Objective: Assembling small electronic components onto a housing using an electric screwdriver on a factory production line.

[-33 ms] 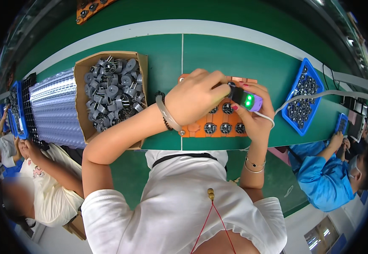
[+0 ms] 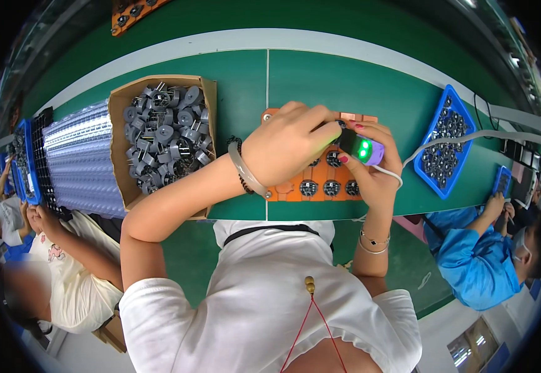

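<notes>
My right hand is wrapped round a small purple-and-black device with lit green lights and a white cable. My left hand has its fingers closed and bent at the black end of this device. Whatever small dark part sits between those fingertips is mostly hidden. Both hands are over an orange tray, whose round pockets hold small round circuit boards. The hands cover much of this tray.
To the left stands a cardboard box full of grey round parts with metal pins, beside ribbed clear plastic trays. A blue bin of small circuit boards lies right, crossed by the cable. Co-workers sit on both sides.
</notes>
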The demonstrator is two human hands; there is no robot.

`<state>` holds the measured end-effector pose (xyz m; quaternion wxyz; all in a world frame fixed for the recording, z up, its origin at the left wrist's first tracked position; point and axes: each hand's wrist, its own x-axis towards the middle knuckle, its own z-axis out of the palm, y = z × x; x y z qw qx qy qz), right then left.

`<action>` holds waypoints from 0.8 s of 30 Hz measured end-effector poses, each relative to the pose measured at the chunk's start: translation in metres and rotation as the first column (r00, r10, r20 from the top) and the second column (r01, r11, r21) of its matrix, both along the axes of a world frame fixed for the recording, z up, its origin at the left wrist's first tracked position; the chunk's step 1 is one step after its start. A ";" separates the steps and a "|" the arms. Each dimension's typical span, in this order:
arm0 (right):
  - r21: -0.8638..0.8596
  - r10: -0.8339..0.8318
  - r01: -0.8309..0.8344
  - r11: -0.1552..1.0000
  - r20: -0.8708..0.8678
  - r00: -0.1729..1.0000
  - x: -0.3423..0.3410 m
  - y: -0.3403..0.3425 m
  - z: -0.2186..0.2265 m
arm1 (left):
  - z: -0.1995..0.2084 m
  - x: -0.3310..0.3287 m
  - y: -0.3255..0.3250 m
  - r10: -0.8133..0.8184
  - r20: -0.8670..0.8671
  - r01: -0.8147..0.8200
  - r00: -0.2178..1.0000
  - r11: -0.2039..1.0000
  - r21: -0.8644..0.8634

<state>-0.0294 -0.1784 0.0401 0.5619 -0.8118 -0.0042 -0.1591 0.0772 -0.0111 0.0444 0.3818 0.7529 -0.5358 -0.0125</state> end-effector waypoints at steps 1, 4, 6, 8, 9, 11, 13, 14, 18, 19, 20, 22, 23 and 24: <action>0.066 -0.025 0.026 0.998 -0.011 1.000 -0.001 0.003 0.002 | 0.002 -0.002 -0.001 0.018 -0.040 -0.019 0.999 1.000 -0.019; 0.142 -0.040 0.049 0.989 -0.059 0.997 -0.003 0.004 0.005 | 0.011 -0.002 -0.001 0.032 -0.096 -0.035 0.995 0.999 -0.023; 0.108 -0.031 0.034 0.994 -0.027 0.999 -0.003 0.002 0.001 | 0.012 -0.001 0.000 0.027 -0.113 -0.028 0.993 1.000 -0.012; 0.073 -0.020 0.019 0.997 0.006 1.000 -0.006 0.003 0.000 | 0.008 0.001 0.001 0.041 -0.170 -0.027 0.985 0.996 0.085; 0.284 -0.128 0.132 0.950 -0.035 0.991 -0.011 0.007 0.002 | 0.005 0.002 0.002 0.041 -0.167 -0.027 0.985 0.996 0.085; 0.459 -0.255 0.255 0.851 -0.063 0.965 -0.016 0.003 0.000 | -0.003 0.004 0.001 0.096 -0.026 -0.090 0.995 0.979 0.183; 0.433 -0.256 0.249 0.866 -0.043 0.966 -0.018 -0.004 0.002 | -0.009 0.003 -0.002 0.108 0.056 -0.116 0.993 0.978 0.175; 0.408 -0.260 0.248 0.879 -0.027 0.965 -0.019 -0.006 0.003 | -0.012 0.003 -0.005 0.117 0.135 -0.139 0.984 0.976 0.167; 0.243 -0.226 0.246 0.938 -0.106 0.968 -0.025 -0.015 -0.005 | -0.021 0.001 -0.022 0.100 0.200 -0.118 0.975 0.990 0.079; 0.163 -0.215 0.230 0.959 -0.102 0.971 -0.025 -0.017 -0.004 | -0.028 0.001 -0.028 0.064 0.236 -0.087 0.970 0.992 0.089; 0.162 -0.215 0.229 0.960 -0.099 0.972 -0.025 -0.017 -0.003 | -0.031 0.001 -0.031 0.027 0.272 -0.056 0.962 0.993 0.101; 0.114 -0.194 0.204 0.972 -0.095 0.976 -0.024 -0.017 -0.001 | -0.033 -0.001 -0.032 0.027 0.279 -0.065 0.960 0.990 0.126; 0.111 -0.198 0.208 0.972 -0.093 0.976 -0.023 -0.017 0.000 | -0.034 -0.002 -0.033 0.023 0.282 -0.068 0.959 0.986 0.152; 0.115 -0.193 0.204 0.972 -0.097 0.976 -0.023 -0.017 -0.001 | -0.033 -0.002 -0.033 0.019 0.284 -0.064 0.959 0.987 0.150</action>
